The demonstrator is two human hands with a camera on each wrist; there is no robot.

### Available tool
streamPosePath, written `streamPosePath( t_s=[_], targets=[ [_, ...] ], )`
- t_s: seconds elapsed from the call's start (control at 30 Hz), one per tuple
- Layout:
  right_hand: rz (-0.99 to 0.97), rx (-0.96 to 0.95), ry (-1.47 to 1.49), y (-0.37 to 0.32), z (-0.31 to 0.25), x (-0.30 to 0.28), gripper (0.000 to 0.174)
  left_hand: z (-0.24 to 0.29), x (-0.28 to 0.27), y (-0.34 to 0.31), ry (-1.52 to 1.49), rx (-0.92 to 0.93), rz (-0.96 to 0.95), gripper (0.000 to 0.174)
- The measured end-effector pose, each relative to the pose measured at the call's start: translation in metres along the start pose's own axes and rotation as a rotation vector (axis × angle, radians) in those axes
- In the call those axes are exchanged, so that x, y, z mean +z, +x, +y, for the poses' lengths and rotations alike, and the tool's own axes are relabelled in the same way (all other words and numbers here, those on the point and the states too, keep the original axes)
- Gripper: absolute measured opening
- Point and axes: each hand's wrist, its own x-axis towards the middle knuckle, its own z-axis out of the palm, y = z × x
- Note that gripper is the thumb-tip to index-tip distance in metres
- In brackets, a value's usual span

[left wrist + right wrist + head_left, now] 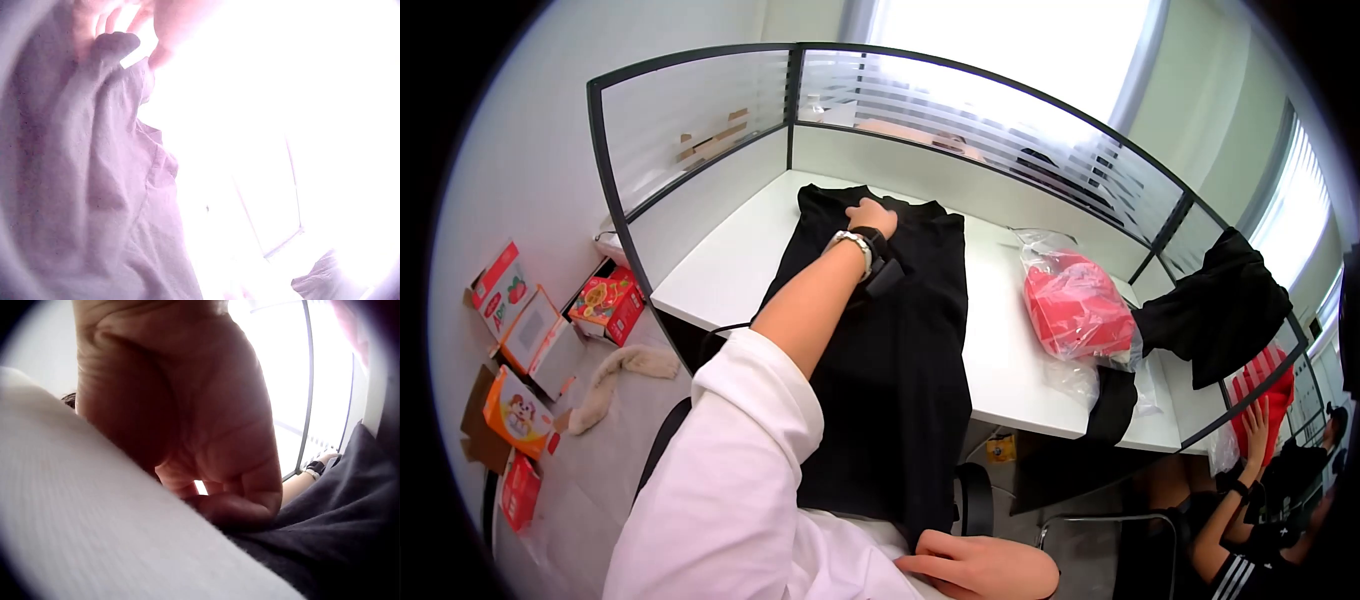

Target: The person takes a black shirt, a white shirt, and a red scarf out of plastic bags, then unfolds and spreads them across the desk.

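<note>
A long black top [870, 400] lies over the white desk, its neckline toward the far panel and its lower end hanging over the near edge. My left hand [870, 215] is at the neckline and pinches the cloth there; a bracelet and a black strap circle that wrist. In the left wrist view, strong glare washes out much of the scene, but fingers [112, 22] show at a fold of the fabric [94, 156]. Close to my body, my right hand [990, 567] grips the lower end. The right wrist view shows its curled fingers [234, 509] on the dark cloth.
A red item in clear plastic [1080, 305] lies on the right of the desk [1000, 370]. Black cloth [1225, 305] hangs over the right partition. Opened boxes [520, 410] stand on the floor at left. Another person's arm [1225, 515] shows at lower right.
</note>
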Motion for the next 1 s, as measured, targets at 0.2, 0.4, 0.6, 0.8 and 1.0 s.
streamPosePath(
  t_s=[0.2,0.4,0.6,0.8,1.0],
  targets=[
    [-0.03,0.01,0.012,0.0,0.003,0.001,0.042,-0.034,-0.017,0.026,-0.055,0.46,0.153,0.015],
    [-0.053,-0.035,0.012,0.005,0.006,0.001,0.045,-0.042,-0.024,0.025,0.099,0.413,-0.057,0.022],
    [-0.1,0.006,0.044,0.009,0.004,-0.001,0.043,-0.028,-0.032,0.007,-0.029,0.438,-0.275,0.028],
    [-0.087,0.033,0.042,0.011,0.001,-0.001,0.04,-0.005,-0.064,-0.035,0.126,0.588,0.061,0.024],
    [-0.062,-0.003,0.037,0.015,0.004,-0.001,0.039,-0.03,-0.067,-0.037,0.68,0.744,0.065,0.018]
  ],
)
